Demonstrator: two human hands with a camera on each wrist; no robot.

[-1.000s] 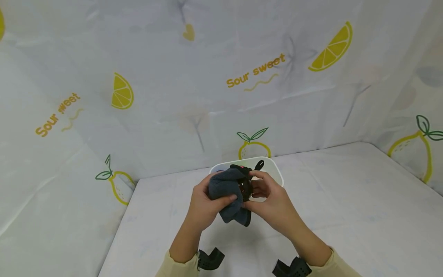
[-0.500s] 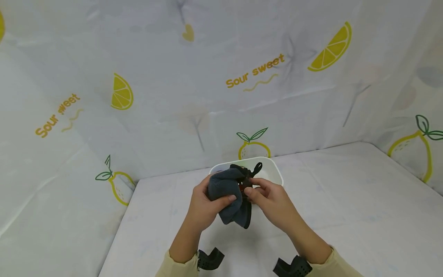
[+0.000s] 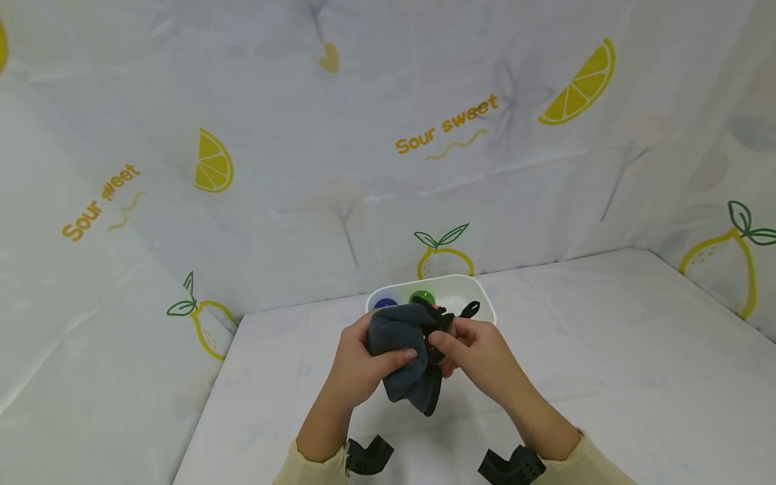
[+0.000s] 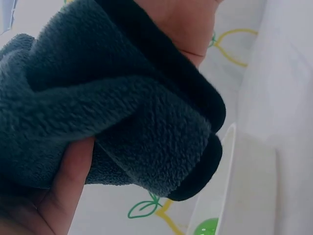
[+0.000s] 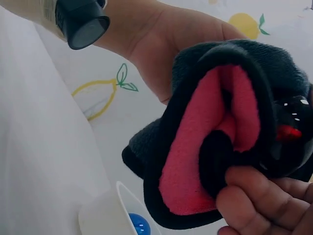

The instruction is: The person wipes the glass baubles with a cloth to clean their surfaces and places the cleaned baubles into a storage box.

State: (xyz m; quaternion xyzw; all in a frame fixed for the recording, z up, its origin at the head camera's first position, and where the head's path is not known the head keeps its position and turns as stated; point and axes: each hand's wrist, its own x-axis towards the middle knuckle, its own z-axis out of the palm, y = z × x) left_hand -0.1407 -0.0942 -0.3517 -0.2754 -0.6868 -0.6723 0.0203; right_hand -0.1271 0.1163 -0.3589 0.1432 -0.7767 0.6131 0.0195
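A dark blue-grey fleecy cloth (image 3: 394,333) with black edging and a pink reverse is held above the table. My left hand (image 3: 360,360) grips it from the left, thumb across the front. From the other side, my right hand (image 3: 479,350) pinches the cloth's black-edged part, as the right wrist view shows. Partly wrapped in the folds is a dark glossy round object (image 5: 293,132), showing a red patch beside the right fingers (image 5: 259,196). Most of it is hidden by cloth and hand. A black loop (image 3: 470,309) sticks out above the right hand.
Behind the hands stands a white tray (image 3: 490,300) holding a blue ball (image 3: 385,304) and a green ball (image 3: 422,296). The table (image 3: 606,350) has a white cover, and a lemon-printed curtain (image 3: 291,168) hangs behind it.
My right hand has moved from spread fingers around the round object to pinching the cloth's edge. The cloth has dropped slightly and its loop swung right, uncovering the balls in the tray.
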